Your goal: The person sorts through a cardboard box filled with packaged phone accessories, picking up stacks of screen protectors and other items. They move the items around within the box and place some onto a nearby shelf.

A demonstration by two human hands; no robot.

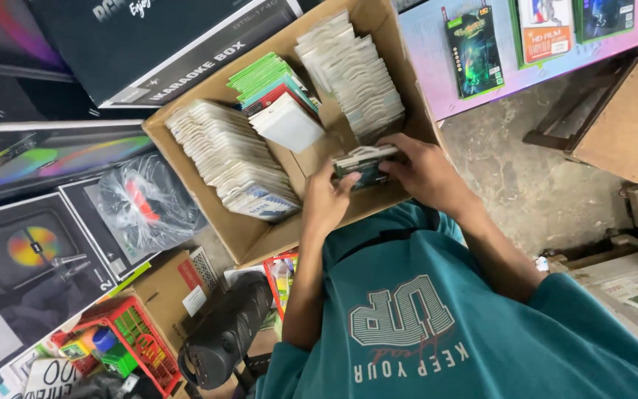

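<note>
My left hand and my right hand meet over the near corner of an open cardboard box. Together they grip a small stack of flat packets, dark green with white edges, the left hand at its left end and the right hand over its right end. Inside the box, rows of similar flat packets stand on edge: a long pale row at the left, a pale row at the back right, and a green and red bunch between them. My teal shirt fills the bottom.
Large printed speaker cartons lie at the left. A red plastic basket and a black cylindrical speaker sit at the lower left. A pink-topped table with boxed packets stands at the upper right, beside a brown carton and bare concrete floor.
</note>
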